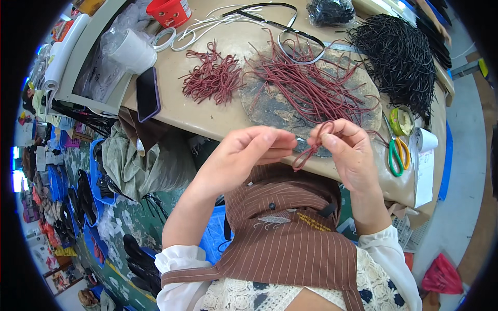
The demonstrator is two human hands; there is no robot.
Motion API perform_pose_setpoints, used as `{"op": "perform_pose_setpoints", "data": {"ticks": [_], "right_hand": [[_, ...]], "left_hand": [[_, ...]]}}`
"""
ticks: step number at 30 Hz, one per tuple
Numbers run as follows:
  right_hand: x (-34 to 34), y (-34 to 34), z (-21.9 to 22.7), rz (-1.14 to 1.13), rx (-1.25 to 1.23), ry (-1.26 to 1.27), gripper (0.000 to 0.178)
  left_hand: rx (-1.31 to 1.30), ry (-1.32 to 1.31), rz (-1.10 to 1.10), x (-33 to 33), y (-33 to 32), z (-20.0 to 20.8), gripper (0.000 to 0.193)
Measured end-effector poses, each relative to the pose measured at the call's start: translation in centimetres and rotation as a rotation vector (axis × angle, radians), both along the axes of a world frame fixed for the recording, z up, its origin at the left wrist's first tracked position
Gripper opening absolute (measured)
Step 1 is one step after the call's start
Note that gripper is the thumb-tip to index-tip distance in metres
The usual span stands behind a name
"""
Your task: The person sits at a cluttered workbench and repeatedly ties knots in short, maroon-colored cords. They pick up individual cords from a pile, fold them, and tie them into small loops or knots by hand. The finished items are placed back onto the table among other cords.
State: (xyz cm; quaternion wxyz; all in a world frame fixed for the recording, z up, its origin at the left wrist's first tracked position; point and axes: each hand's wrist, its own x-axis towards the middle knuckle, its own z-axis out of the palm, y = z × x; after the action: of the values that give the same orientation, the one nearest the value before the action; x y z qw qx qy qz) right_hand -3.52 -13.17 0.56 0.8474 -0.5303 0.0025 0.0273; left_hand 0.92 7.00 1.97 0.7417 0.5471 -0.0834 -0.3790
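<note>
My right hand (pixel 355 155) pinches a dark red cord (pixel 310 151) between thumb and fingers. The cord is looped into a small bow-like knot, with one loop rising above the fingertips and another hanging below. Beside it, my left hand (pixel 238 158) has its fingers stretched out and appears to hold nothing. Just beyond both hands, a heap of long dark red cords (pixel 311 85) lies on a worn round slab (pixel 264 111). Left of the slab is a pile of similar cords tied into loops (pixel 212 78).
A phone (pixel 148 95) lies near the table's left edge (pixel 176 111). Green-and-orange-handled scissors (pixel 397 155), a tape roll (pixel 402 122) and a white roll (pixel 425 140) are at the right. Black cords (pixel 397 62) are heaped behind them. A red tub (pixel 169 13) stands far left.
</note>
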Motion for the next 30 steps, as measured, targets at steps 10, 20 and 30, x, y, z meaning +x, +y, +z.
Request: {"op": "perform_pose_setpoints", "data": {"ticks": [10,20,30], "right_hand": [[-0.2,-0.1,0.4,-0.002,-0.171,-0.057,0.009],[-0.6,0.2,0.1,0.075,0.046,0.099,0.012],[-1.0,1.4,-2.5,0.150,0.051,0.194,0.018]], "left_hand": [[-0.035,0.245,-0.151,1.7,-2.3,0.6,0.016],[-0.062,0.410,-0.214,2.3,-1.8,0.1,0.015],[0.001,0.321,-0.278,2.8,0.4,-3.4,0.016]]}}
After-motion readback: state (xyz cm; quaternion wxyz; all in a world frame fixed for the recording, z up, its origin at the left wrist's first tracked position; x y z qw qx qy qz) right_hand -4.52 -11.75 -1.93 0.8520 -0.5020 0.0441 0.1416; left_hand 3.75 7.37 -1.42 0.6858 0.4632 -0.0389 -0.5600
